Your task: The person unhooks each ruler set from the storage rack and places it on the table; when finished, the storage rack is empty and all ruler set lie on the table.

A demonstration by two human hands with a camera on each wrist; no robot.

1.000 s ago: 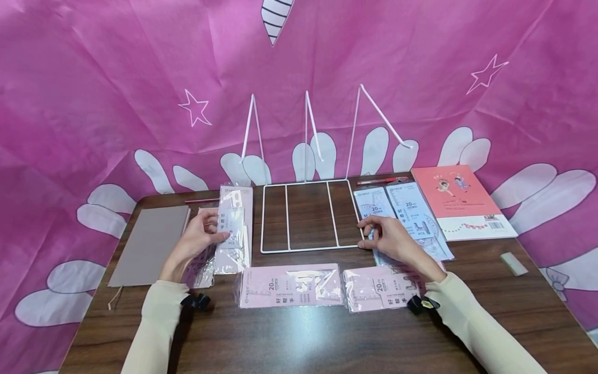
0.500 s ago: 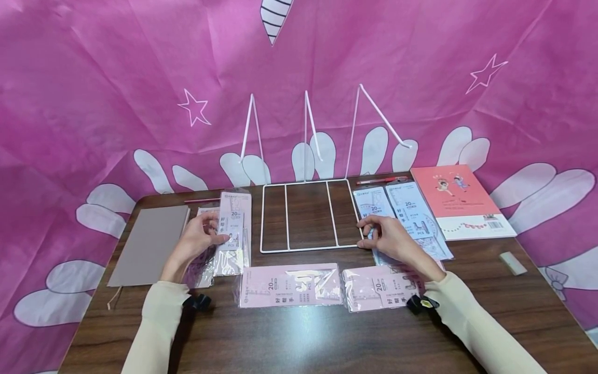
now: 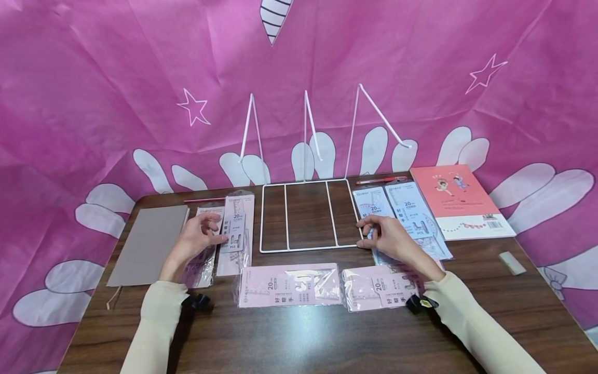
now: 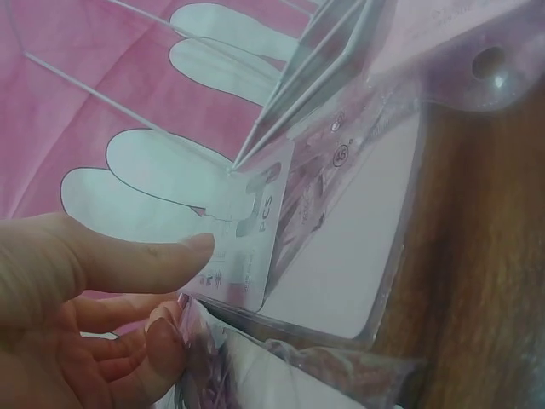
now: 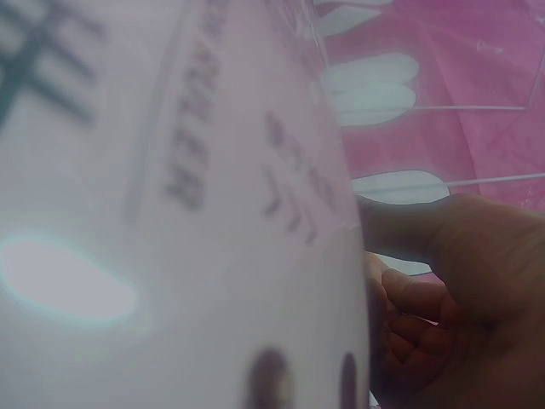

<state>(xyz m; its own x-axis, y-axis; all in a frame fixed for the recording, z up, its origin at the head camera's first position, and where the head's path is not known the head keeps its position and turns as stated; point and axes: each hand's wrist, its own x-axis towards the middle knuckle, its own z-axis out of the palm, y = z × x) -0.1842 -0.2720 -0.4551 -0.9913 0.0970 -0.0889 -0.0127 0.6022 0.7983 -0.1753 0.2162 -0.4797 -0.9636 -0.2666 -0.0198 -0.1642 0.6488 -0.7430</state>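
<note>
A white wire book rack (image 3: 311, 250) with three upright dividers stands at the table's far edge. My right hand (image 3: 385, 236) pinches the right side of its base; in the right wrist view, a blurred ruler packet (image 5: 213, 170) hides the fingertips of that hand (image 5: 451, 298). Left of the rack lies a pink packaged ruler set (image 3: 237, 234). My left hand (image 3: 198, 236) is at its left edge, thumb tip just over the edge, fingers loosely bent. In the left wrist view, thumb and fingers of this hand (image 4: 111, 298) are apart, beside the packet (image 4: 349, 264).
Another pink packet (image 3: 203, 272) lies beneath my left hand. Two more pink packets (image 3: 289, 285) (image 3: 378, 296) lie in front of the rack, blue ones (image 3: 411, 208) at its right. A grey notebook (image 3: 149, 246), red book (image 3: 458, 195), eraser (image 3: 512, 263) and pens (image 3: 383, 181) lie around.
The pink ruler set beside the left hand has come down toward me and slightly right, away from the left fingers. The right hand and the rack have stayed put.
</note>
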